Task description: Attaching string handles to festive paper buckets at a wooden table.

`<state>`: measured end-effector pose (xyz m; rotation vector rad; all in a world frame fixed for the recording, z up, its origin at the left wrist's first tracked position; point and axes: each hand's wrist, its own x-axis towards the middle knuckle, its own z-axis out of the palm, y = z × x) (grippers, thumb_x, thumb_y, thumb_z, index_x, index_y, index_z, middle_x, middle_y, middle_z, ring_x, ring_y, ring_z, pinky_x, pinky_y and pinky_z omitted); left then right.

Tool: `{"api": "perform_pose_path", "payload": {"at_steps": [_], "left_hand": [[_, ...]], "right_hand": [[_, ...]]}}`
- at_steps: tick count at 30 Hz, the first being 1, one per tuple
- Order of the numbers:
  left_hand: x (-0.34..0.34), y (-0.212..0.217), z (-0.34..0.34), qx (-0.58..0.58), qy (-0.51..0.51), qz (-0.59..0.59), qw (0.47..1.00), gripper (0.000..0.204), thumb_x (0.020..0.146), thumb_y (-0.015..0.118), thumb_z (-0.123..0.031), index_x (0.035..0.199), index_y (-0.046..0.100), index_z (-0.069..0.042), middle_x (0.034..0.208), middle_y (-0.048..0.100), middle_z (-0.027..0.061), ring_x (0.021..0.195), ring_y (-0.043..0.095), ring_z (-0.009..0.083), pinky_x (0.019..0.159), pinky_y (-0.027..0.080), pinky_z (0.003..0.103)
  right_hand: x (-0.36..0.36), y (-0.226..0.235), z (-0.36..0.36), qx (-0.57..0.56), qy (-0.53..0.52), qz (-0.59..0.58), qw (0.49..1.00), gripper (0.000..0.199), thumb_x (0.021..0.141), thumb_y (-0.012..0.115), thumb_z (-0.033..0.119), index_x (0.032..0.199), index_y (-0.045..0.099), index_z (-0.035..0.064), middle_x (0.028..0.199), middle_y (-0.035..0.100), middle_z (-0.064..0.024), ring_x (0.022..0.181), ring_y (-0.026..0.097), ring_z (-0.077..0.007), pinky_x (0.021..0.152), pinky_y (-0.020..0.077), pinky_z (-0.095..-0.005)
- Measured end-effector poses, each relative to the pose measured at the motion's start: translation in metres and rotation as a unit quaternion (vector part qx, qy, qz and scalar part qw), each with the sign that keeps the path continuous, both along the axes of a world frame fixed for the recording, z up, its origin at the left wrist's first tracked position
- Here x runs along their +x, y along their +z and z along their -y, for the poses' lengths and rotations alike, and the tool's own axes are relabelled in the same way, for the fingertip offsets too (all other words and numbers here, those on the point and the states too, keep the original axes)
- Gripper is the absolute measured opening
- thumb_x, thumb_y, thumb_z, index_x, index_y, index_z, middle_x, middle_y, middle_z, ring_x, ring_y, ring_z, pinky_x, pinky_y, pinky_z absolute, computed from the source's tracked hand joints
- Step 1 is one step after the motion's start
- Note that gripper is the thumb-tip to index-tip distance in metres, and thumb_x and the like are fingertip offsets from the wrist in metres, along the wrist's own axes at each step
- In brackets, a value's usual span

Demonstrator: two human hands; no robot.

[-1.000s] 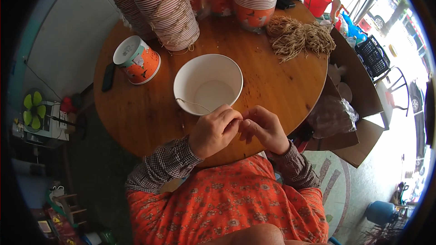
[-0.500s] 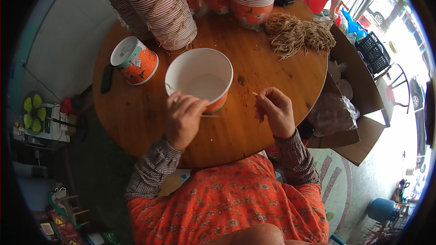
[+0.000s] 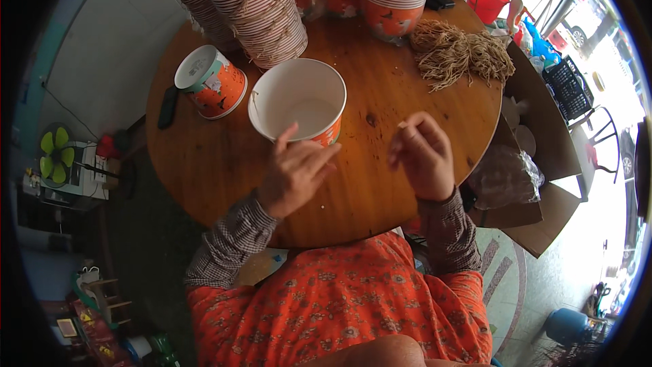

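White-lined orange paper bucket (image 3: 299, 98), upper centre of the frame, looks let go now: left hand (image 3: 297, 173) has splayed its fingers, right hand (image 3: 426, 158) apparently pinching a tiny pale scrap (image 3: 403, 124).

Left hand (image 3: 291, 178) hovers, fingers (image 3: 318, 161) splayed apart; right hand (image 3: 426, 156) curls into a fingertip pinch, both forearms (image 3: 234, 243) angled inward.

Streetside shop or workshop: stacked buckets (image 3: 265, 17), car (image 3: 578, 34) outside.

Bucket (image 3: 299, 102) white inside, orange outside; twine (image 3: 465, 56) tan; apron (image 3: 333, 299) red, floral; sleeves (image 3: 234, 245) checked.
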<state>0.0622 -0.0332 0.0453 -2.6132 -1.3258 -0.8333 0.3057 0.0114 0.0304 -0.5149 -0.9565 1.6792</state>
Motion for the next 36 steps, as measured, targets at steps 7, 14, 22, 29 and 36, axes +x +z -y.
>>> {"api": "perform_pose_path", "payload": {"at_steps": [7,14,22,29,36], "left_hand": [[-0.01,0.048,-0.055,0.125,0.028,0.054,0.99,0.013,0.084,0.064,-0.005,0.096,0.065,-0.008,0.083,0.062,0.0044,0.083,0.062,0.023,0.098,0.04,0.044],[0.016,0.028,-0.047,0.037,-0.002,0.167,0.985,0.008,0.085,0.065,-0.007,0.093,0.066,-0.006,0.084,0.066,0.0069,0.083,0.063,0.0264,0.087,0.046,0.039],[0.035,0.016,-0.052,-0.083,0.004,0.223,0.971,0.016,0.093,0.061,-0.019,0.085,0.062,-0.004,0.079,0.063,0.0086,0.077,0.059,0.0286,0.075,0.044,0.037],[0.041,0.017,-0.055,-0.058,-0.006,0.162,0.985,0.024,0.095,0.058,-0.022,0.077,0.058,-0.005,0.07,0.057,0.0056,0.068,0.055,0.0255,0.077,0.041,0.035],[0.05,0.014,-0.053,-0.036,-0.001,0.11,0.993,0.023,0.095,0.056,-0.017,0.076,0.055,-0.005,0.067,0.056,0.0043,0.067,0.056,0.0249,0.084,0.04,0.037]], "right_hand": [[0.041,0.001,-0.054,0.065,-0.219,-0.104,0.968,0.012,0.098,0.052,0.014,0.102,0.056,0.0028,0.088,0.062,-0.0089,0.082,0.064,-0.0201,0.07,0.0534,-0.03],[0.022,-0.014,-0.054,0.048,-0.181,0.07,0.98,0.012,0.096,0.056,0.012,0.098,0.058,0.0005,0.086,0.066,-0.0092,0.073,0.066,-0.0171,0.065,0.0548,-0.0293],[-0.023,-0.025,-0.03,0.072,-0.013,0.089,0.993,0.009,0.096,0.057,0.011,0.097,0.059,0.0014,0.085,0.066,-0.0054,0.073,0.064,-0.0123,0.062,0.0535,-0.0259],[-0.027,-0.023,-0.02,0.082,0.007,0.082,0.993,0.012,0.095,0.06,0.011,0.098,0.059,0.0002,0.085,0.066,-0.0028,0.073,0.063,-0.0083,0.061,0.0514,-0.0218],[-0.025,-0.023,-0.017,0.086,0.001,0.102,0.991,0.011,0.094,0.06,0.01,0.099,0.059,-0.0002,0.084,0.065,-0.0026,0.071,0.062,-0.0079,0.06,0.0513,-0.0218]]}}
